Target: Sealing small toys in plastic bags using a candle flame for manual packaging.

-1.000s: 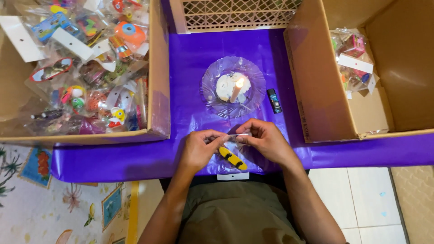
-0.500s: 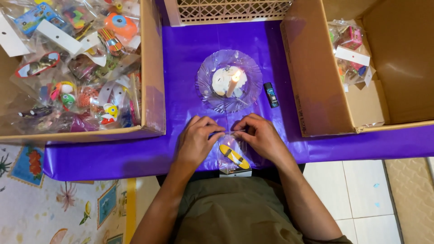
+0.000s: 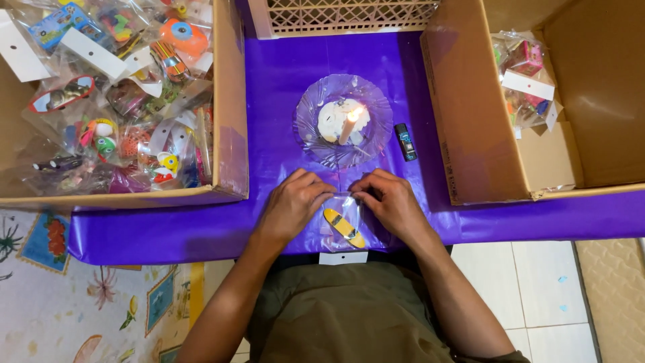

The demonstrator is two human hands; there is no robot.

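Your left hand [image 3: 293,205] and right hand [image 3: 390,202] both pinch the top edge of a clear bag [image 3: 346,225] holding a yellow toy [image 3: 343,227], just below a lit candle [image 3: 347,124].

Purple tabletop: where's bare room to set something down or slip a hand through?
Free: the purple tabletop between the left cardboard box and the glass dish with the lit candle; also the front strips outside each hand. Crowded: the centre front, where the left hand and right hand pinch a clear bag; the lighter narrows the gap beside the right cardboard box.
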